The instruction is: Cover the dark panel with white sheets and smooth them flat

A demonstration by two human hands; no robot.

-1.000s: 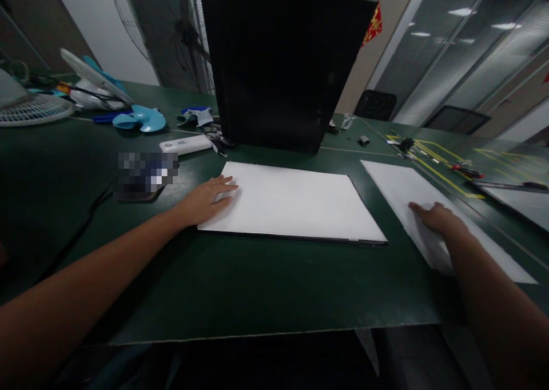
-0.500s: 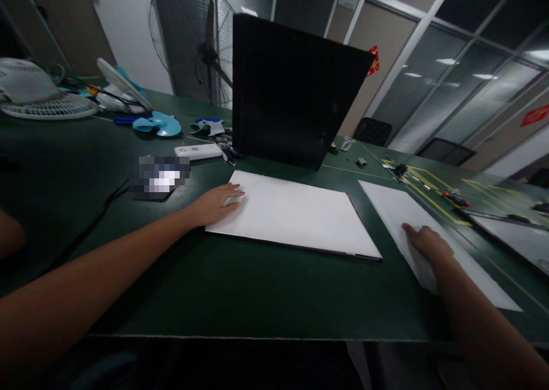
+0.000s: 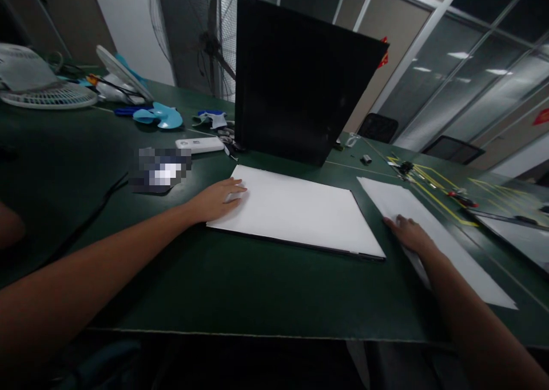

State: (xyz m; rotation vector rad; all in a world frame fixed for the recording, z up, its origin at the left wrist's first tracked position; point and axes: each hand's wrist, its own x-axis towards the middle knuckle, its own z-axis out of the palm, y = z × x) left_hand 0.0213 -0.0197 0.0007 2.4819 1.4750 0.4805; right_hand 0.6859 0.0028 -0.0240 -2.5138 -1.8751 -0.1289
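My left hand (image 3: 218, 200) lies open on the left end of a flat white rectangular panel (image 3: 300, 210), fingers spread across its surface. A thin dark edge shows along the panel's front and right sides. To the right, my right hand (image 3: 409, 233) is at the left edge of a long white sheet (image 3: 450, 247). Its thumb stands apart from the bent fingers, and I see nothing held between them. The forearm covers part of the sheet's near edge. Both white pieces lie flat on the green tabletop (image 3: 266, 298), apart from each other.
A large black panel (image 3: 300, 81) stands upright behind the white panel. Left are a blurred-out device (image 3: 160, 170) with a cable, a white stick-shaped device (image 3: 199, 145), a blue fan blade (image 3: 160, 115) and white fan parts (image 3: 47, 92). A framed panel (image 3: 514, 235) lies far right.
My right hand has moved left from the middle of the white sheet to its left edge. The sheet has shifted slightly left. My left hand stays on the panel; the view has tilted a little.
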